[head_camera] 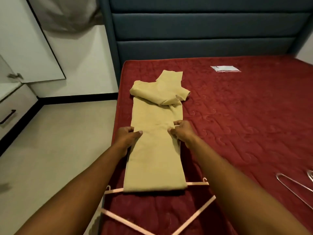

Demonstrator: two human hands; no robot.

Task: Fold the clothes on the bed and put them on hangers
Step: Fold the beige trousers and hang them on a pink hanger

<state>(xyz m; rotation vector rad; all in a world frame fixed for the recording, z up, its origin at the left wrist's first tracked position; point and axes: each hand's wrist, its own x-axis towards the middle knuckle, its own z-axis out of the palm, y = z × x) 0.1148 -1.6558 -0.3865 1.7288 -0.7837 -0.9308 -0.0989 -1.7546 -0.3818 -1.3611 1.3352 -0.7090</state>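
Place: a bedroom in a home.
Bed: red quilted mattress (237, 116), from 12 to 4 o'clock.
Headboard: blue padded headboard (203, 31) at 12 o'clock.
Furniture: white drawer unit (15, 106) with a black handle, at 9 o'clock.
Floor: pale floor (59, 141) at 8 o'clock.

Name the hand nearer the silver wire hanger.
Right. The right hand pinches the tan garment at the edge facing the silver wire hanger; the left hand holds the opposite edge.
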